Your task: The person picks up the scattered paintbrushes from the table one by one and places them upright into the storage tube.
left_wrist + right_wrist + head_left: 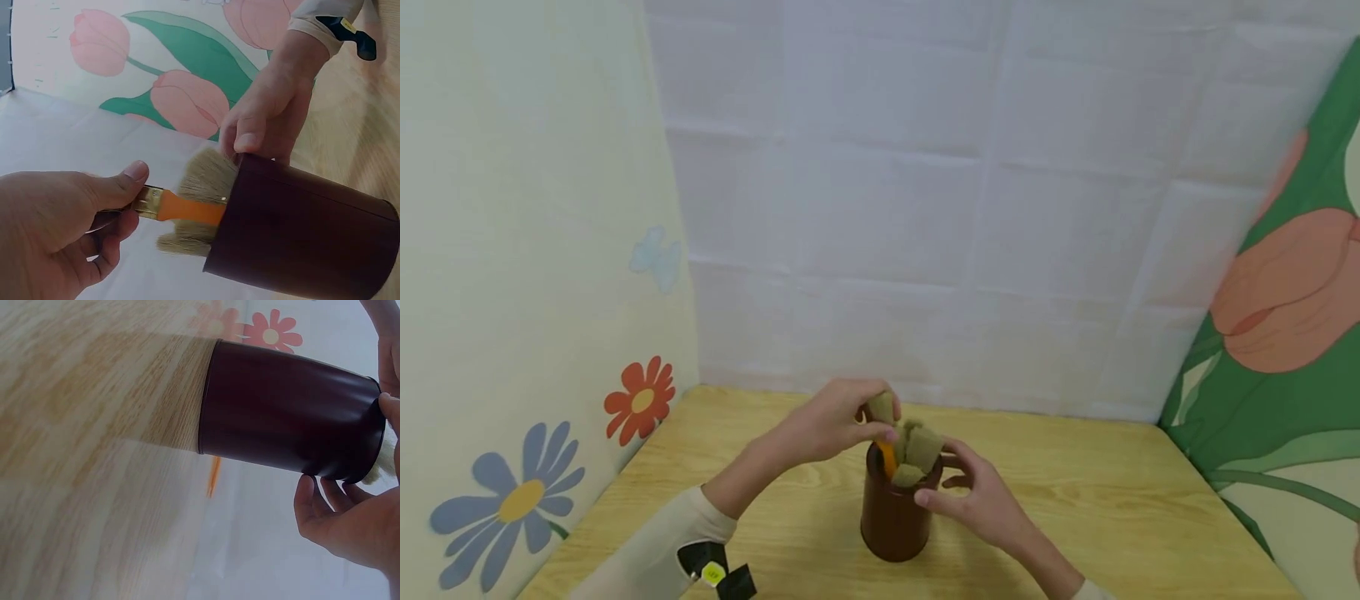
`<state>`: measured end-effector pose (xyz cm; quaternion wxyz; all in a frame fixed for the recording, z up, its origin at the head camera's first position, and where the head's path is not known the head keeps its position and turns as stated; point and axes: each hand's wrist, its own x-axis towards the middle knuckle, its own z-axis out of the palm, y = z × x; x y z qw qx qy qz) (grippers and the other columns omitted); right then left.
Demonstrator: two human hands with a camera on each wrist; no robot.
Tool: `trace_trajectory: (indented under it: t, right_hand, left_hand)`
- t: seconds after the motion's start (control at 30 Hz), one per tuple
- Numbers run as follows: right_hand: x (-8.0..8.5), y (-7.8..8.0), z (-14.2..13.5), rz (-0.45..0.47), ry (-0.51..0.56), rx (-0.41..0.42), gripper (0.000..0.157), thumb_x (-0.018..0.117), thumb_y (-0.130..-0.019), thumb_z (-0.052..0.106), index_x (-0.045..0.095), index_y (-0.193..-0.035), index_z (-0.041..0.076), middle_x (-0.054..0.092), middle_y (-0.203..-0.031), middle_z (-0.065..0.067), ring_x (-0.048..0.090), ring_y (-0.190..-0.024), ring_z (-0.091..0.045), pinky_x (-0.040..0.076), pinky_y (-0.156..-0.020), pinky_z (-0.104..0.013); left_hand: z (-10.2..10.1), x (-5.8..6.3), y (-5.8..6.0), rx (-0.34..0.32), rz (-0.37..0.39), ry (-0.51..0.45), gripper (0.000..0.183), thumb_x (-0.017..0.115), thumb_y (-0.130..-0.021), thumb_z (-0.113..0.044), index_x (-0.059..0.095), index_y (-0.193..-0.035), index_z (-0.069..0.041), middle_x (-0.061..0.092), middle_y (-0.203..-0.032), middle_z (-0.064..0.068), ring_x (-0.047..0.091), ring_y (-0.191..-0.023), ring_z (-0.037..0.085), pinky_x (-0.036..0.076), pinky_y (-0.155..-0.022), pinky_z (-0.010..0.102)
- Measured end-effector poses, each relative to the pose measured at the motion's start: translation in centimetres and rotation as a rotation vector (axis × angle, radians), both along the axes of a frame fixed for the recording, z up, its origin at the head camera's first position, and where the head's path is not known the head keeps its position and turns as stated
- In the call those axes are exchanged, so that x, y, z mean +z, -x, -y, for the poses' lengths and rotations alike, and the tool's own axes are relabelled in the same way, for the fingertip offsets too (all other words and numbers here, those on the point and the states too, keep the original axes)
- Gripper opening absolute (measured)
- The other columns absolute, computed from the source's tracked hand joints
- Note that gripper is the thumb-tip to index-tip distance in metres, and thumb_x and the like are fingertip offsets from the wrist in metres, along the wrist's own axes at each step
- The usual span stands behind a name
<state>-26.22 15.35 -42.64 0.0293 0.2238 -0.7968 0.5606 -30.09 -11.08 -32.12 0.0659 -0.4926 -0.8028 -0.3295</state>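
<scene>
My left hand (831,423) pinches a paintbrush (190,209) by its gold metal band, at the top of a dark brown cup (895,521). The brush's orange handle runs down into the cup, and its bristles point up, partly hidden by my fingers. Several other brushes' pale bristles (922,447) stick out above the rim. The cup stands upright on the table. Around its rim, on the right side, my right hand (987,504) holds it between thumb and fingers. In the right wrist view, those fingers (306,499) rest against the cup's wall.
The wood-grain table (1097,508) extends to both sides of the cup. A creased white cloth (925,208) hangs behind it. Flower-printed panels stand at the left (550,250) and right (1285,333). A small orange strip (214,477) shows beyond the cup; its kind is unclear.
</scene>
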Motion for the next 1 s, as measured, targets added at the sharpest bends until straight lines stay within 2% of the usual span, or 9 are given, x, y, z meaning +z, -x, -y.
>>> trace_trajectory:
  t: [0.1, 0.2, 0.33, 0.5, 0.63, 0.73, 0.87, 1.0]
  right_hand:
    - [0.0, 0.0, 0.0, -0.010, 0.005, 0.004, 0.068, 0.084, -0.088, 0.021, 0.051, -0.148, 0.018, 0.060, -0.134, -0.006, 0.057, -0.122, -0.026, 0.051, -0.094, -0.047]
    - [0.0, 0.0, 0.1, -0.020, 0.010, 0.015, 0.068, 0.084, -0.088, 0.020, 0.051, -0.148, 0.017, 0.060, -0.134, -0.006, 0.057, -0.123, -0.027, 0.051, -0.094, -0.049]
    - [0.0, 0.1, 0.3, -0.023, 0.010, 0.023, 0.069, 0.083, -0.089, 0.021, 0.050, -0.148, 0.018, 0.060, -0.134, -0.005, 0.057, -0.122, -0.026, 0.050, -0.094, -0.051]
    - [0.0, 0.2, 0.2, -0.014, 0.009, 0.009, 0.069, 0.084, -0.088, 0.021, 0.050, -0.148, 0.019, 0.059, -0.135, -0.005, 0.057, -0.122, -0.025, 0.051, -0.094, -0.047]
    - [-0.1, 0.2, 0.1, -0.001, 0.012, 0.008, 0.068, 0.084, -0.088, 0.021, 0.051, -0.148, 0.019, 0.058, -0.137, -0.006, 0.056, -0.123, -0.026, 0.051, -0.094, -0.046]
    - [0.0, 0.2, 0.1, 0.010, 0.015, 0.005, 0.068, 0.083, -0.088, 0.021, 0.051, -0.148, 0.020, 0.058, -0.138, -0.006, 0.056, -0.124, -0.026, 0.051, -0.094, -0.046]
    - [-0.1, 0.2, 0.1, 0.024, 0.019, -0.004, 0.068, 0.083, -0.088, 0.022, 0.051, -0.148, 0.020, 0.057, -0.140, -0.006, 0.055, -0.125, -0.026, 0.050, -0.095, -0.047]
    - [0.0, 0.1, 0.0, 0.027, 0.015, -0.011, 0.068, 0.084, -0.088, 0.022, 0.051, -0.148, 0.019, 0.057, -0.139, -0.007, 0.056, -0.125, -0.026, 0.050, -0.095, -0.047]
  left_hand:
    - [-0.4, -0.5, 0.3, -0.049, 0.006, 0.072, 0.017, 0.077, -0.091, -0.027, 0.065, -0.099, -0.018, 0.061, -0.090, -0.014, 0.057, -0.077, 0.005, 0.051, -0.066, 0.027]
    - [-0.4, -1.2, 0.4, -0.070, 0.055, 0.116, 0.020, 0.078, -0.090, -0.029, 0.067, -0.103, -0.019, 0.063, -0.094, -0.013, 0.061, -0.083, 0.004, 0.053, -0.072, 0.026]
    - [0.1, -1.7, 0.6, -0.064, 0.127, 0.071, 0.026, 0.079, -0.089, -0.028, 0.068, -0.110, -0.016, 0.066, -0.102, -0.009, 0.064, -0.089, 0.005, 0.054, -0.077, 0.027]
    - [0.6, -1.8, 1.2, -0.070, 0.103, 0.023, 0.028, 0.076, -0.093, -0.031, 0.067, -0.113, -0.016, 0.066, -0.106, -0.006, 0.062, -0.096, 0.008, 0.054, -0.082, 0.031]
    - [1.3, -2.0, 2.0, 0.019, 0.069, -0.022, 0.023, 0.066, -0.100, -0.039, 0.066, -0.116, -0.023, 0.064, -0.109, -0.012, 0.061, -0.095, 0.008, 0.053, -0.079, 0.034]
    - [1.8, -2.5, 3.2, 0.095, 0.047, -0.055, 0.020, 0.059, -0.104, -0.043, 0.066, -0.116, -0.028, 0.063, -0.109, -0.016, 0.061, -0.095, 0.007, 0.053, -0.078, 0.034]
    - [2.3, -3.8, 5.6, 0.152, 0.052, -0.075, 0.022, 0.055, -0.107, -0.040, 0.068, -0.116, -0.025, 0.064, -0.109, -0.013, 0.061, -0.096, 0.008, 0.053, -0.081, 0.035]
    - [2.8, -5.5, 8.1, 0.251, 0.061, -0.076, 0.025, 0.054, -0.108, -0.035, 0.069, -0.117, -0.017, 0.065, -0.107, -0.007, 0.061, -0.096, 0.010, 0.053, -0.081, 0.036]
